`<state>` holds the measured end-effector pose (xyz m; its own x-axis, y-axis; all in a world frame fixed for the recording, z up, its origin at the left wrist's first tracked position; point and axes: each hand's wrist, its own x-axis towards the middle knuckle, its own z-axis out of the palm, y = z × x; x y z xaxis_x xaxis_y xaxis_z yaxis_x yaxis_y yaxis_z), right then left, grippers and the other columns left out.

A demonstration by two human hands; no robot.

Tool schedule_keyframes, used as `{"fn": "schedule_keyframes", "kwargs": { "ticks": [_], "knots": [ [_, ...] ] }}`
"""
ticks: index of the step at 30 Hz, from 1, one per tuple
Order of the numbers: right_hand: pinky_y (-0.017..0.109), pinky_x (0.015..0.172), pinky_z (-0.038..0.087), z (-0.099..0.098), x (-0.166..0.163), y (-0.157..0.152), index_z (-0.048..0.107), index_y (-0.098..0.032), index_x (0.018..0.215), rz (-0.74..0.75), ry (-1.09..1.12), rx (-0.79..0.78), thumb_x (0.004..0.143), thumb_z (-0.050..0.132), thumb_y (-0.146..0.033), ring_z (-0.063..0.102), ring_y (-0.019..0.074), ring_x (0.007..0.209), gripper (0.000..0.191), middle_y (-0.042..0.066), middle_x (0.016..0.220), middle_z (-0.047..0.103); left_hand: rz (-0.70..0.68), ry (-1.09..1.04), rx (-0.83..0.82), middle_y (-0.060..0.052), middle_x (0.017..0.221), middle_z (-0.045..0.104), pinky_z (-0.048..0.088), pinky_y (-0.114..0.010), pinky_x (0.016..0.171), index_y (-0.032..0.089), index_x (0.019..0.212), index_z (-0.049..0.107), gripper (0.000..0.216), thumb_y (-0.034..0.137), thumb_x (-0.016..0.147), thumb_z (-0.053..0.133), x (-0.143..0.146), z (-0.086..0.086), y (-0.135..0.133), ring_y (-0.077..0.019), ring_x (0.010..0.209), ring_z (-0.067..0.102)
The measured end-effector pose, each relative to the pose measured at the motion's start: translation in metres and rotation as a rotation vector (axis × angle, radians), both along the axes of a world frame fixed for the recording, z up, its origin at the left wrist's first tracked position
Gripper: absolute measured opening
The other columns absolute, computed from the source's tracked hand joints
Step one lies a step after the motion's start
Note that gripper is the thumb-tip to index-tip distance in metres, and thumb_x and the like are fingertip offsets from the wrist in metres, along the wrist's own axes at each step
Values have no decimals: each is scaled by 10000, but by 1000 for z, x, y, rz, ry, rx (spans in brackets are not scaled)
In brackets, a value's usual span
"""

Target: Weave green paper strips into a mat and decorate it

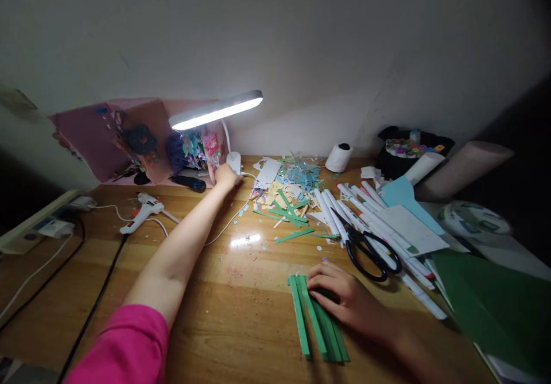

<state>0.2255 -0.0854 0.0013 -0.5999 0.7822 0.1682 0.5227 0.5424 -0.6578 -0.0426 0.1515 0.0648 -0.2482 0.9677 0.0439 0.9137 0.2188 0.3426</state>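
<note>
green paper strips [317,329] lie partly under the right hand [333,289], fingers half-curled, grip unclear; black scissors [356,236] just beyond it; and farther out, there's the left hand [226,176], curled at the white lamp base [233,160], its hold hidden too.

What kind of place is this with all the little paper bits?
Probably a craft desk: I see a glue gun, black-handled scissors, and green paper strips by the right hand.
</note>
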Motion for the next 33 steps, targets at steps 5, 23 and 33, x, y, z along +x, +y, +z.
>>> {"fn": "schedule_keyframes", "kwargs": {
  "ticks": [5,23,33],
  "knots": [
    [427,950,434,-3,0,-1,638,-204,905,-4,22,26,879,525,-164,601,173,884,123,51,927,656,-18,86,-47,-75,1011,626,514,-342,795,86,1006,604,238,299,906,570,-4,-2,-16,-177,882,625],
    [426,924,457,-6,2,0,648,-208,898,-22,6,64,881,531,-188,620,182,888,120,56,936,660,-37,129,-9,-245,992,655,491,-357,784,10,999,656,456,376,732,711,-13,-23,-53,-350,960,630],
    [391,995,410,-2,19,7,700,-211,978,132,22,-64,848,626,-289,621,174,975,169,69,1038,662,-60,132,-29,-227,1011,668,496,-341,779,64,984,669,569,540,673,707,-15,-20,-55,-337,970,635]
  ]
}}
